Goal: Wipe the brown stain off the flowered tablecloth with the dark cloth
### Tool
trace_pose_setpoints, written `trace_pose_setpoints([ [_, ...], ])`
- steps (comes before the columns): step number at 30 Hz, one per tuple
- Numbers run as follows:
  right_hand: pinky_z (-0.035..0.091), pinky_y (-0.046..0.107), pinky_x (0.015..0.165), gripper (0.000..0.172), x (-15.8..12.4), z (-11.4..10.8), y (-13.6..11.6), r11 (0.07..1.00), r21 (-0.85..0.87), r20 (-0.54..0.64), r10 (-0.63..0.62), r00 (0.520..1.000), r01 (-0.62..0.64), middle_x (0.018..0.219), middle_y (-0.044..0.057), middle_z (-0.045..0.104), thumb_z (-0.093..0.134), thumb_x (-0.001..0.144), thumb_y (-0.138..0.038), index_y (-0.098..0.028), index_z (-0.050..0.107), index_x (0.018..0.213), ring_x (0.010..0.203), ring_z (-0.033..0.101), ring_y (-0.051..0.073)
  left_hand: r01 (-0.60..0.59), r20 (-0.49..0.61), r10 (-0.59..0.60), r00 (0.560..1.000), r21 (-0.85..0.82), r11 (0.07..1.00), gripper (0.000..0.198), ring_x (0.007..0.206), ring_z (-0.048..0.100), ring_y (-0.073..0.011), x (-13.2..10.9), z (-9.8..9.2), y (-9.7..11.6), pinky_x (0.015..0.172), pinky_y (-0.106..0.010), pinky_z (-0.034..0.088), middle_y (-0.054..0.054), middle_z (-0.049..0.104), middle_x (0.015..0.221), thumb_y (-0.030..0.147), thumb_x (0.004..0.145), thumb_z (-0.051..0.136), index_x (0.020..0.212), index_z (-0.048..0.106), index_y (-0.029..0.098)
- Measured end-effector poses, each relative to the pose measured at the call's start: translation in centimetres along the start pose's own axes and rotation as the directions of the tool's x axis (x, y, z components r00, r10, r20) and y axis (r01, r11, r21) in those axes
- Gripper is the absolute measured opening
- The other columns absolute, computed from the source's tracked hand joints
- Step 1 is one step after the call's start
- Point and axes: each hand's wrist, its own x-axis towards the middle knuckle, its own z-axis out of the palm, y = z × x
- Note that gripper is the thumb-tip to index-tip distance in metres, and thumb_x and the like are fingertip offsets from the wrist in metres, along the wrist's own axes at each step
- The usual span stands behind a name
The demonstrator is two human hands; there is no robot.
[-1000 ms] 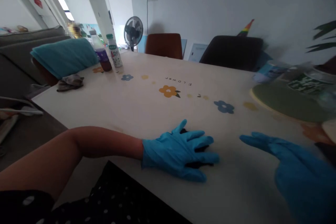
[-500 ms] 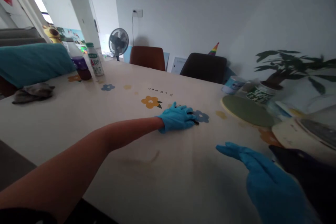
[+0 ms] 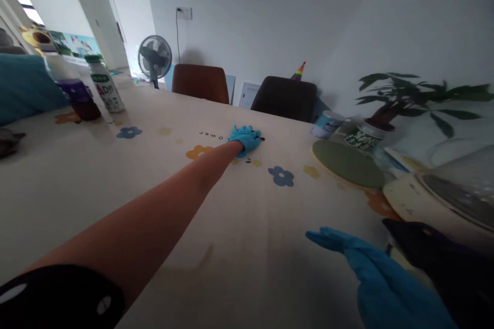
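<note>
My left hand [image 3: 247, 140], in a blue glove, presses down on the far middle of the table [image 3: 239, 216], over the printed lettering. Dark bits of a cloth [image 3: 263, 139] show at its fingertips; the rest is hidden under the palm. My right hand [image 3: 370, 272], also gloved in blue, hovers at the lower right with fingers stretched out and nothing in them. Close beside it lies a black item [image 3: 428, 247] whose kind I cannot make out. A brownish streak [image 3: 196, 262] marks the table's near part.
A green round mat [image 3: 347, 163], a mug [image 3: 327, 124], a potted plant [image 3: 365, 133] and a white appliance [image 3: 409, 195] line the right side. Two bottles, one dark [image 3: 79, 97] and one white [image 3: 106, 87], stand at the left. A crumpled rag [image 3: 10, 141] lies near the left edge.
My left hand has slid farther away across the table, from the blue flower up to the lettering, carrying the dark cloth. My right hand is nearly unchanged. The view has turned slightly right.
</note>
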Motion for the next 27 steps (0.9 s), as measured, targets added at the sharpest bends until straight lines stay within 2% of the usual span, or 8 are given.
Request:
trace_pose_setpoints([
  [2,0.078,0.047,0.098,0.042,-0.7,0.8,0.4,1.0,0.02,-0.008,-0.021,1.0,0.022,0.128,0.004,0.089,0.053,0.114,-0.042,-0.038,0.095,0.119,0.111,0.088,0.032,0.009,0.003,-0.009,1.0,-0.003,1.0,0.068,0.173,0.04,-0.045,0.9,0.1,0.3,0.145,-0.081,0.011,-0.019,0.043,0.188,0.05,0.12,0.032,0.178,0.058,0.026],
  [5,0.078,0.049,0.099,0.04,-1.2,1.3,0.6,0.999,0.016,0.02,-0.031,0.999,0.031,0.129,0.005,0.089,0.054,0.113,-0.041,-0.038,0.094,0.12,0.113,0.088,0.032,-0.051,0.031,0.051,0.998,-0.01,0.999,0.064,0.175,0.037,-0.0443,1.5,0.4,0.9,0.145,-0.08,0.01,-0.013,0.044,0.189,0.048,0.119,0.036,0.177,0.06,0.035],
  [8,0.079,0.048,0.094,0.043,-0.6,1.0,-0.3,1.0,0.024,0.048,0.013,0.999,-0.014,0.119,0.007,0.09,0.053,0.112,-0.044,-0.037,0.095,0.11,0.107,0.089,0.033,-0.189,0.073,0.19,0.979,-0.017,0.982,0.061,0.176,0.037,-0.0386,0.9,0.9,2.1,0.148,-0.075,0.008,-0.006,0.045,0.189,0.045,0.118,0.04,0.175,0.062,0.042],
  [11,0.077,0.047,0.1,0.043,0.5,0.5,-1.8,0.997,0.025,0.086,0.069,0.994,-0.072,0.116,0.006,0.09,0.053,0.108,-0.046,-0.036,0.095,0.106,0.108,0.089,0.032,-0.365,0.116,0.365,0.924,-0.019,0.931,0.058,0.177,0.037,-0.0349,-1.2,1.4,3.7,0.149,-0.07,0.01,-0.003,0.047,0.188,0.046,0.119,0.044,0.174,0.061,0.043],
  [16,0.07,0.05,0.116,0.044,1.3,0.2,-3.1,0.985,0.066,0.001,0.159,0.987,-0.159,0.125,0.005,0.09,0.055,0.101,-0.05,-0.033,0.095,0.105,0.12,0.086,0.033,-0.549,0.182,0.548,0.816,-0.049,0.834,0.061,0.18,0.031,-0.0334,-7.4,1.6,5.4,0.15,-0.065,0.012,-0.003,0.042,0.191,0.052,0.119,0.047,0.178,0.057,0.04],
  [21,0.06,0.057,0.129,0.046,1.4,0.7,-3.3,0.971,0.102,-0.039,0.222,0.974,-0.218,0.129,0.004,0.089,0.055,0.094,-0.054,-0.033,0.095,0.101,0.131,0.082,0.035,-0.654,0.199,0.649,0.734,-0.051,0.755,0.065,0.184,0.025,-0.0334,-15.0,1.3,5.0,0.151,-0.063,0.011,-0.003,0.035,0.196,0.05,0.121,0.038,0.184,0.052,0.036],
  [24,0.059,0.068,0.128,0.048,1.8,1.1,-3.3,0.969,0.12,-0.055,0.224,0.973,-0.217,0.127,0.001,0.089,0.054,0.086,-0.061,-0.036,0.094,0.095,0.132,0.081,0.041,-0.66,0.185,0.654,0.733,-0.036,0.75,0.066,0.179,0.035,-0.0354,-19.7,1.0,4.7,0.15,-0.064,0.017,-0.008,0.043,0.191,0.052,0.123,0.035,0.184,0.052,0.033],
  [27,0.059,0.069,0.128,0.049,2.1,1.5,-3.4,0.964,0.141,-0.052,0.234,0.971,-0.225,0.123,0.001,0.089,0.053,0.08,-0.063,-0.037,0.093,0.092,0.134,0.08,0.042,-0.615,0.118,0.608,0.785,0.034,0.787,0.061,0.17,0.048,-0.0364,-24.2,1.1,4.9,0.145,-0.065,0.029,-0.011,0.053,0.182,0.05,0.123,0.036,0.177,0.059,0.033],
])
